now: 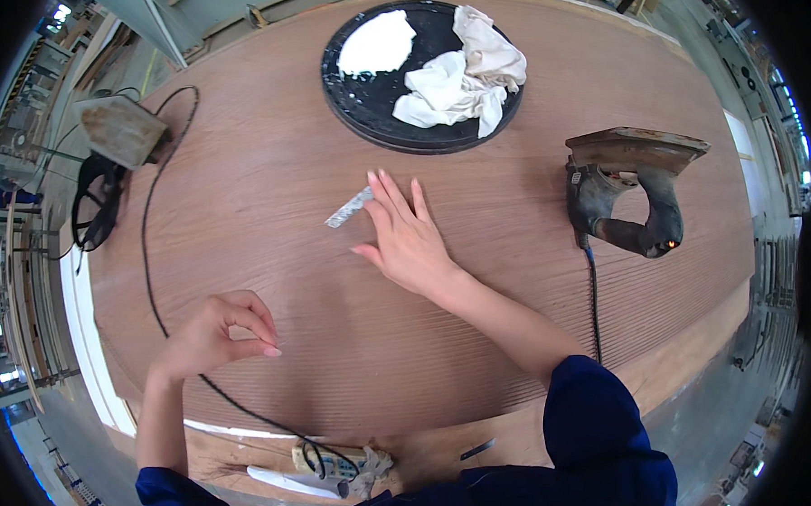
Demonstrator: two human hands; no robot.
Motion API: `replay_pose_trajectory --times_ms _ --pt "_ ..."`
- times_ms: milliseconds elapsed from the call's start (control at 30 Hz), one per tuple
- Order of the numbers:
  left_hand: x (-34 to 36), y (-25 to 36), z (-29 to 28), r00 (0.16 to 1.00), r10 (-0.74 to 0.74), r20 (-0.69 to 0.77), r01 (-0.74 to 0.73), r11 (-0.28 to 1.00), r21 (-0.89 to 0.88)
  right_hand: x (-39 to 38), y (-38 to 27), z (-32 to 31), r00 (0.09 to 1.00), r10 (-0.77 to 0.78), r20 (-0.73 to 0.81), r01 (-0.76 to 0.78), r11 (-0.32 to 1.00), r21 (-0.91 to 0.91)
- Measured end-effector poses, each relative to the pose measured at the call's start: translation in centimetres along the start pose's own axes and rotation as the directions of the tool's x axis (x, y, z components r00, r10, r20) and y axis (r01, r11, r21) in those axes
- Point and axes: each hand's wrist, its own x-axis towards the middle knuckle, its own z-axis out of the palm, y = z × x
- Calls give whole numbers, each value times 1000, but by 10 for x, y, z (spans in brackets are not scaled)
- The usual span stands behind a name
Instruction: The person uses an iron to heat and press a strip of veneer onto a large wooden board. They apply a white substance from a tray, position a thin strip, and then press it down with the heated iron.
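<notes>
My right hand [408, 240] lies flat on a brown wood panel [498, 212], fingers stretched and spread. A narrow, speckled grey strip [348, 209] sticks out from beside its fingers; whether the fingers press on it is hidden. Over the panel's left front part, my left hand [226, 331] is closed in a pinch, thumb against fingertips. What it pinches, if anything, is too small to see. Fine parallel grooves mark the panel's near side.
A round black tray [366, 129] at the back bears white paste [378, 44] and a crumpled cloth [463, 84]. An electric iron [639, 186] stands at right, another [121, 130] at left. A black cable [148, 233] crosses the left side. Small tools [296, 482] lie along the front edge.
</notes>
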Motion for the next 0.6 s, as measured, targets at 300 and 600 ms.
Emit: replay_pose_trajectory --times_ms 300,600 --pt "104 -6 -21 976 -76 206 79 997 -6 -125 40 -73 972 226 71 -237 921 308" --pt "143 -24 2 973 51 226 -19 990 -140 -215 107 -117 708 471 -526 -423 879 219"
